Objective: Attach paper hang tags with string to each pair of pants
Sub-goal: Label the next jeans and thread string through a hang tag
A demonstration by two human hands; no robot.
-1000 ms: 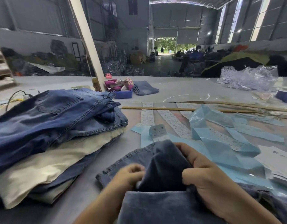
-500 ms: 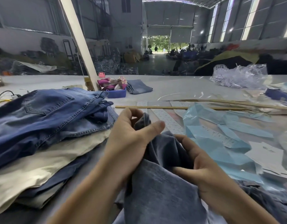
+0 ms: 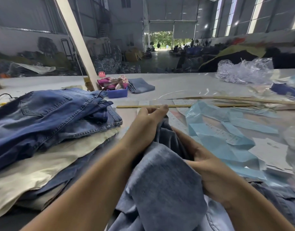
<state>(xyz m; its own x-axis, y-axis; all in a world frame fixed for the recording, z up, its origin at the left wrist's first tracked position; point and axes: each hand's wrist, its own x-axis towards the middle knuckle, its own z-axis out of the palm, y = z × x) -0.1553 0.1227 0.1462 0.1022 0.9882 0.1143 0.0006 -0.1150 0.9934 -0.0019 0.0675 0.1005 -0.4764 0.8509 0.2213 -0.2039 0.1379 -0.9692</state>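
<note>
Grey-blue jeans [image 3: 166, 180] bunched in the lap area at the near table edge, lifted between both hands. Left hand [image 3: 146, 124] raised at the far end of the fabric, thumb and fingertips pinched together on a fold of the denim; exact contact point blurred. Right hand [image 3: 210, 169] lower and nearer, fingers curled round the cloth from the right side, thumb on top. Stack of folded pants [image 3: 48, 130] just left of the left forearm: dark blue denim on top, cream pairs beneath. Light blue paper strips [image 3: 226, 140] and white printed tag sheets [image 3: 270, 149] spread on the table [image 3: 176, 87] to the right of the hands, apart from the held jeans. Blue plastic tray [image 3: 117, 93] far side of table, holding pink and patterned cloth items; folded pale denim piece [image 3: 141, 85] just beside it. Clear plastic bag [image 3: 245, 70] at far right, contents indistinct. Thin wooden stick [image 3: 185, 106] lying across the table just beyond the left fingertips.
</note>
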